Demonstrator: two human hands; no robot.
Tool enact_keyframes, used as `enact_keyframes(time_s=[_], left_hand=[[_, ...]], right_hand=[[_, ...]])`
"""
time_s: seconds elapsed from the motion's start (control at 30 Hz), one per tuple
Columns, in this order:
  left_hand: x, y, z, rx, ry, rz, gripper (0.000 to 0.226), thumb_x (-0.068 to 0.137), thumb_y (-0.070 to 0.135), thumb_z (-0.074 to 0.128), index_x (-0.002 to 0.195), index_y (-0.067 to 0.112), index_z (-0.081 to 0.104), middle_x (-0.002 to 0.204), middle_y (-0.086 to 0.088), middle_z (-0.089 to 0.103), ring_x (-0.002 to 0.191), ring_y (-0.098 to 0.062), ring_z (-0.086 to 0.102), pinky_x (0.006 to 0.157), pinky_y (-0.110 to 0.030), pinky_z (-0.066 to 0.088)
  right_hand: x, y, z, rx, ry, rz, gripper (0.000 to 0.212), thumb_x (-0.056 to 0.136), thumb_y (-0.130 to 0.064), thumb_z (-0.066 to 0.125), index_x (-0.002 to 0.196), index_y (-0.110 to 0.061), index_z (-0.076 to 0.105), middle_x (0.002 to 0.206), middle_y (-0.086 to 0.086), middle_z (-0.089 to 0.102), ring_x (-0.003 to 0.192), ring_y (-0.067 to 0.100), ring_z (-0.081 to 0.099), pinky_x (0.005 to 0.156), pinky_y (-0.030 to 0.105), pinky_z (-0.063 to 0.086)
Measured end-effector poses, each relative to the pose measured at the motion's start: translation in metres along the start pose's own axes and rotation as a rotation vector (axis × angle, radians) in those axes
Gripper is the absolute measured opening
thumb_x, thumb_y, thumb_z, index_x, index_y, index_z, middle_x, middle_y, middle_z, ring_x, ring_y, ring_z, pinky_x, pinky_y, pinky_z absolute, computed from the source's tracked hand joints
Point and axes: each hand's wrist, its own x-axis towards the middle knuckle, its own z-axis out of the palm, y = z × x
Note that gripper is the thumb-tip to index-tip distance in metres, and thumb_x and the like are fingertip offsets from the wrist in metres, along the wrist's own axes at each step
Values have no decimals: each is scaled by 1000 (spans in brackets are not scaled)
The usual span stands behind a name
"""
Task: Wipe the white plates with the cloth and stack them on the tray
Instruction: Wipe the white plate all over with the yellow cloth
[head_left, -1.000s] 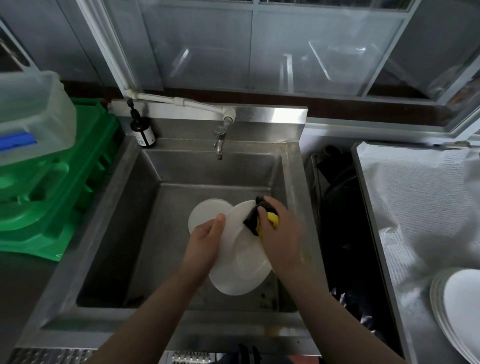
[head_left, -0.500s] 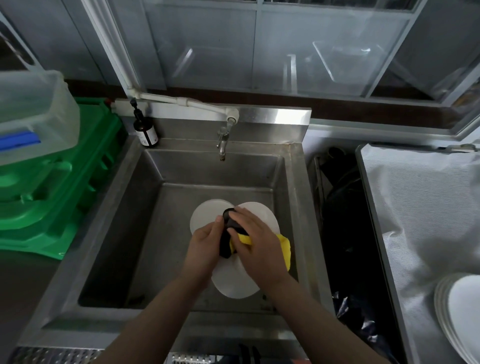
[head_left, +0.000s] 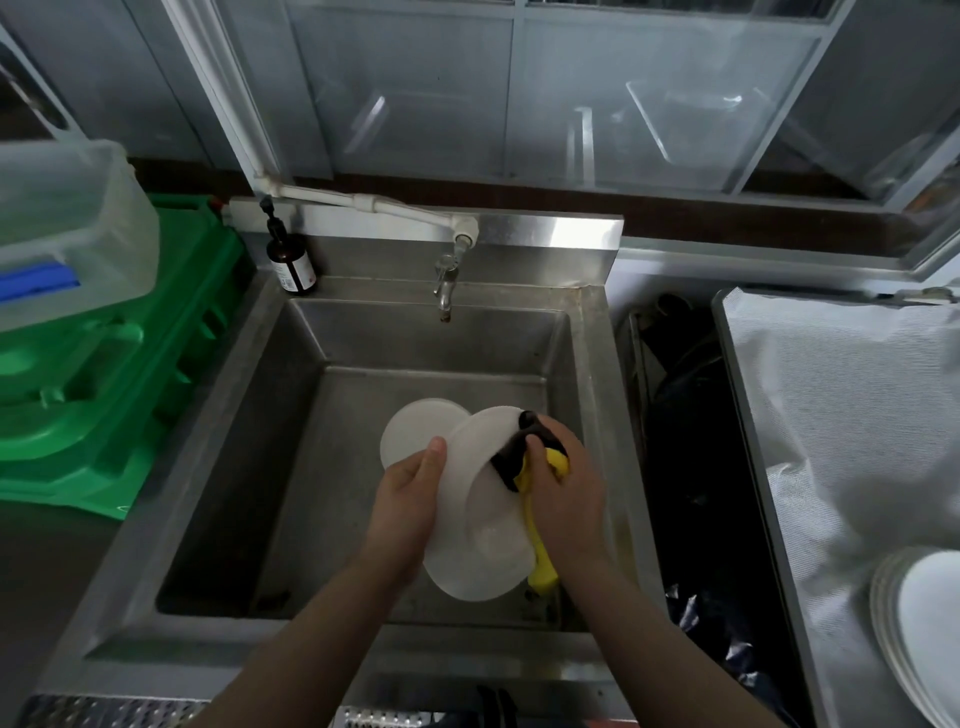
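Over the steel sink (head_left: 218, 436) I hold a white plate (head_left: 480, 540) tilted. My left hand (head_left: 408, 493) grips its left rim, thumb on the face. My right hand (head_left: 566, 493) presses a yellow and black cloth (head_left: 524, 462) against the plate's upper right part. A tail of the cloth hangs below the plate's right edge. Another white plate (head_left: 415, 428) lies on the sink floor behind, partly hidden. A stack of white plates (head_left: 919, 629) sits at the lower right on a tray lined with white cloth (head_left: 831, 415).
A tap (head_left: 445, 283) juts over the sink's back wall, and a brown pump bottle (head_left: 288, 260) stands at the back left corner. Green crates (head_left: 104, 374) with a clear plastic tub (head_left: 67, 228) on top fill the left side. A dark gap with bags (head_left: 691, 467) separates sink and tray.
My right hand has swept the cloth from the plate's upper left, near my left thumb, over to its upper right edge. The left hand keeps its hold on the plate.
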Motion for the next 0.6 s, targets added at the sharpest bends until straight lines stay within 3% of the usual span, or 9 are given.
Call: enact_keyframes(time_s=[0.17, 0.33, 0.43, 0.6], left_hand=[[0, -1, 1, 3, 8, 2, 42, 103, 46, 44, 84, 31, 79, 92, -2, 77, 91, -24, 73, 86, -53, 59], [-1, -2, 3, 16, 46, -7, 43, 102, 45, 46, 80, 29, 79, 89, -1, 77, 91, -25, 72, 85, -50, 58], [-2, -2, 5, 16, 35, -16, 43, 103, 44, 46, 81, 26, 79, 89, -1, 77, 91, -24, 71, 84, -46, 59], [-1, -5, 4, -24, -6, -37, 39, 102, 47, 45, 101, 25, 77, 101, -1, 76, 98, -24, 71, 90, -52, 57]], right_hand=[[4, 17, -2, 81, 71, 132, 24, 97, -28, 57, 119, -28, 65, 106, -19, 64, 98, -6, 56, 85, 18, 48], [6, 30, -2, 112, 180, 357, 16, 96, -32, 57, 108, -31, 68, 97, -15, 63, 99, 13, 59, 82, 32, 50], [6, 34, -2, 77, 201, 474, 20, 97, -35, 55, 110, -27, 68, 104, -3, 66, 99, 21, 60, 78, 33, 49], [-5, 22, -1, 30, 136, 234, 25, 98, -34, 53, 120, -29, 64, 112, -11, 66, 106, 10, 58, 91, 34, 52]])
